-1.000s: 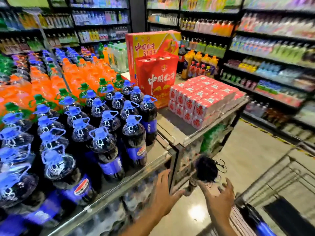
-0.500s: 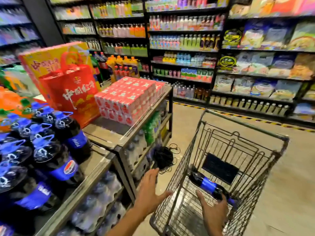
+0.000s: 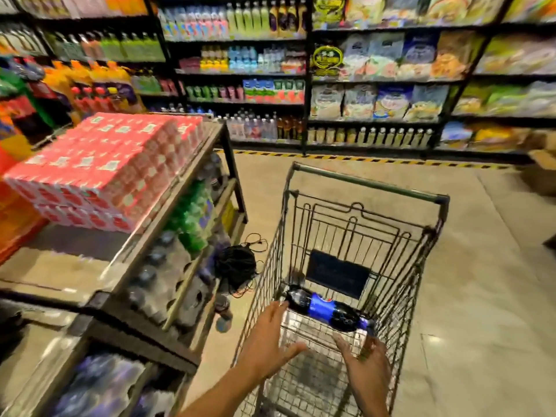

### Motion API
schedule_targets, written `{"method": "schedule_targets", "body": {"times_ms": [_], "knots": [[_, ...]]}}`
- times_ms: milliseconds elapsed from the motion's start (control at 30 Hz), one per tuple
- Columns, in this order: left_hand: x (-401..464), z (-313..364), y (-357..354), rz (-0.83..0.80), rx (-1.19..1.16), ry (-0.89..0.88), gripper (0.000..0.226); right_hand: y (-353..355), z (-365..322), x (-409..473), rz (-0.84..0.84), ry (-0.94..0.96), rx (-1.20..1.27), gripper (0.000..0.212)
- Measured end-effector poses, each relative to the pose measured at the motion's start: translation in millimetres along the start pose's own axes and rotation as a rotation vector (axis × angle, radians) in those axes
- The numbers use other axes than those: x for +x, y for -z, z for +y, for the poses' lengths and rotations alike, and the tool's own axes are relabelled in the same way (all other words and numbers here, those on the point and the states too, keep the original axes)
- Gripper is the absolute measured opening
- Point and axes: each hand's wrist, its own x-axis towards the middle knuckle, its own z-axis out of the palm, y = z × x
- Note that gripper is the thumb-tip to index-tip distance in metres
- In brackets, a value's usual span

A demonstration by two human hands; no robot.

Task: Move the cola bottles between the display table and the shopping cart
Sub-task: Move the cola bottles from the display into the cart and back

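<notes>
Cola bottle (image 3: 326,310) lies flat across cart (image 3: 368,183) floor, near end. Left hand (image 3: 266,341), right hand (image 3: 368,361) both spread, either side, probably poised for two-handed lift; contact blurred.

cola bottle (image 3: 326,310) lying flat in shopping cart (image 3: 368,183); left hand (image 3: 266,341) and right hand (image 3: 365,358) both spread, just short of it, display table (image 3: 186,173) to left

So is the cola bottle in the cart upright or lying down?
Lying down. The bottle rests on its side across the cart floor, cap end toward the right hand.
</notes>
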Motion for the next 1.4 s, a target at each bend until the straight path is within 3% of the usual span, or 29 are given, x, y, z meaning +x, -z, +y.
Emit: {"method": "schedule_targets", "body": {"times_ms": [267,400,633,833,1133,1400], "knots": [[146,-50,-42,-0.176,0.067,-0.136,0.108,-91,20,106,0.056,-0.109,-0.147,0.140],[213,-70,-81,-0.232,0.062,-0.182,0.109,-124,31,156,0.136,-0.175,-0.105,0.124],[287,-70,-157,-0.307,0.099,-0.218,0.113,-170,81,224,0.209,-0.378,-0.018,0.145],[338,-96,-203,-0.417,0.383,-0.199,0.110,-199,86,267,0.258,-0.481,0.173,0.120],[355,-122,-217,-0.437,0.602,-0.153,0.109,-228,71,302,0.381,-0.693,0.263,0.124],[332,-109,-203,-0.451,0.621,-0.147,0.102,-227,64,302,0.394,-0.681,0.359,0.119]]}}
